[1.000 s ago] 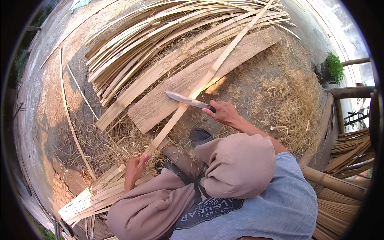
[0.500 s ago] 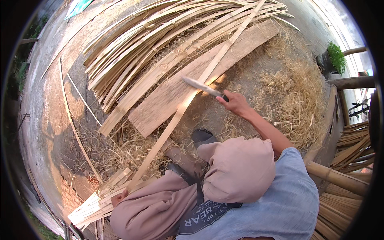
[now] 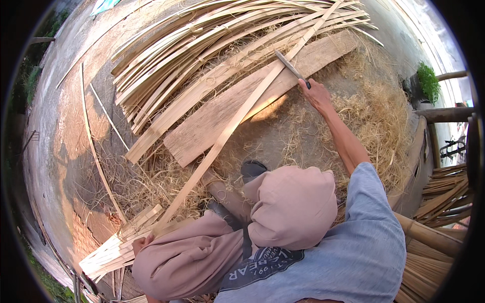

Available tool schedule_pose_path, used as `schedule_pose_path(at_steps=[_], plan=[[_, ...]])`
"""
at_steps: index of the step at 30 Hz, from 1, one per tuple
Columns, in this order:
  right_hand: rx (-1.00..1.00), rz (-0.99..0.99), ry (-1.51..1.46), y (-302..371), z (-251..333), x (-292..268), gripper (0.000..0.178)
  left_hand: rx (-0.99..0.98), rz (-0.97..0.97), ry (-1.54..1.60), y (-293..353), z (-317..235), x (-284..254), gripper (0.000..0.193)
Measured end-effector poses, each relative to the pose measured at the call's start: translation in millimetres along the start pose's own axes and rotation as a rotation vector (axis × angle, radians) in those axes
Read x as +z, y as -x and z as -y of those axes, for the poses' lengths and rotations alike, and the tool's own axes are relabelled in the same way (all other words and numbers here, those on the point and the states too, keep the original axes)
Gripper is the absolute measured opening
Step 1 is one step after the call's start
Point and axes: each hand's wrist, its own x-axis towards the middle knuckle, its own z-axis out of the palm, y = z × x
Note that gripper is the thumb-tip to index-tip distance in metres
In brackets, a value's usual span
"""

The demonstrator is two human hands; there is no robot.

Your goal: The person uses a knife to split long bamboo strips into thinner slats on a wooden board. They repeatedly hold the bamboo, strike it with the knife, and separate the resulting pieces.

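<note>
My right hand [image 3: 317, 96] is closed on the dark handle of a long knife [image 3: 289, 65]. The blade lies across the upper part of a long pale bamboo strip [image 3: 230, 129]. That strip slants from the far right down to my left knee, passing over a wide wooden plank [image 3: 212, 123]. Beside the knee, my left hand [image 3: 143, 243] is closed at the strip's near end, its fingers partly hidden by my trouser leg. Several cut strips [image 3: 113, 252] lie bundled under and beside that hand.
A large fanned pile of bamboo strips [image 3: 177, 60] lies beyond the plank. Curly shavings [image 3: 374, 116] cover the ground at right. Two thin strips [image 3: 91, 134] lie at left. A bamboo pole [image 3: 429, 235] and more strips [image 3: 429, 267] are at the right, with a green plant [image 3: 428, 83] farther off.
My right hand has moved the knife away from me, up and to the right along the strip. My left hand stays at the near end, slightly shifted in view.
</note>
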Motion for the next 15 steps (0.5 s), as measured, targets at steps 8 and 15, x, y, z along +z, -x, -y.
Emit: schedule_pose_path(at_steps=[8,15], plan=[[-0.407,0.337,0.022,81.3,52.4,32.2,0.065,-0.109,0.003,0.012,12.0,44.0,2.9,0.076],[0.262,-0.211,-0.211,-70.4,-104.7,-25.3,0.075,-0.113,0.113,0.08,-13.1,77.2,7.9,0.075]])
